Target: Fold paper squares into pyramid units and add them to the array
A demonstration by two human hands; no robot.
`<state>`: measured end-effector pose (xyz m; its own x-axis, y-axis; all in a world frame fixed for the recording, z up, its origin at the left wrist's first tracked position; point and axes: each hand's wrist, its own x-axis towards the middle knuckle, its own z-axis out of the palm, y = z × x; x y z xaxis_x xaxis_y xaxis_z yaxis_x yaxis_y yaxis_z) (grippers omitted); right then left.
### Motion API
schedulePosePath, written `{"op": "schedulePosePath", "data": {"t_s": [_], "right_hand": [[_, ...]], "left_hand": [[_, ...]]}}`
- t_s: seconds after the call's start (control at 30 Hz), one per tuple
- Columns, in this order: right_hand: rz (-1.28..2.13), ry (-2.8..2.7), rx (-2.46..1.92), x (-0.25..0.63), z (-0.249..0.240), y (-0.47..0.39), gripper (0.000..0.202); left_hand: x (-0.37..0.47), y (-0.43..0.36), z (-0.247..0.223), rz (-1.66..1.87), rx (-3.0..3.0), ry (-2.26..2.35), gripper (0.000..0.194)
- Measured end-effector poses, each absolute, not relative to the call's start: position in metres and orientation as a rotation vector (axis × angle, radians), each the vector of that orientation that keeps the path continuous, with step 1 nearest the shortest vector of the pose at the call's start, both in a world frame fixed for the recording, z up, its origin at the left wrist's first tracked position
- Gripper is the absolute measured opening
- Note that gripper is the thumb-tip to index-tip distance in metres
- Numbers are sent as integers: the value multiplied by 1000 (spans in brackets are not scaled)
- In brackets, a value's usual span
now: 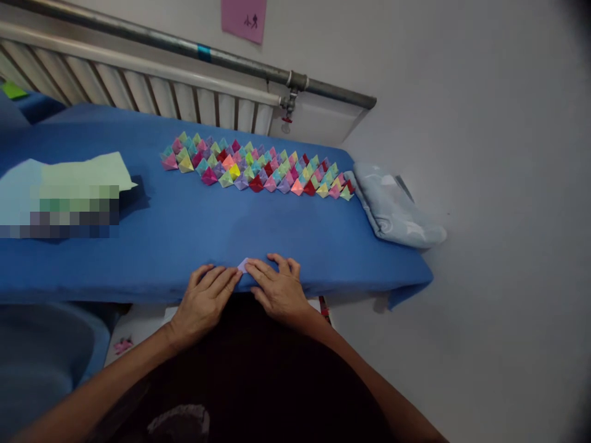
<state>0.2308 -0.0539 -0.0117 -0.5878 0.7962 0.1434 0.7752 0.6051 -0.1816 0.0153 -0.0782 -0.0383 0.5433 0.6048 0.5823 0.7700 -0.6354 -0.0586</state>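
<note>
A small lavender piece of folded paper lies near the front edge of the blue-covered table. The fingertips of my left hand press on its left side. On its right side rest the fingertips of my right hand, whose other fingers are spread and bent. Both hands partly cover the paper. Farther back, several rows of small folded paper pieces in many colours stand close together, their points up.
A folded light blue cloth lies at the table's right end. Pale green and blue paper sheets are at the left. Behind the table are a white radiator and a metal pipe. A blue basin sits below, at the lower left.
</note>
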Motion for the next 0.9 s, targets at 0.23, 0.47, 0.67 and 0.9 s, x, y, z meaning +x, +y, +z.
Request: {"op": "schedulePosePath", "data": {"t_s": [0.23,0.47,0.67,0.9], "right_hand": [[137,-2708,-1300,233,-10,-53,54],[152,-2721,-1301,233,-9,-53,57],[183,-2696,-1286,233,-9,-53,59],[161,-2671,-1299,245,-14,-57,62]], "left_hand": [[-1,-86,-51,-861,-2435,-1149,48],[6,-77,-40,-845,-2437,-1246,48],[12,-78,-39,-794,-2458,-1259,34],[8,-80,-39,-733,-2444,-1250,33]]}}
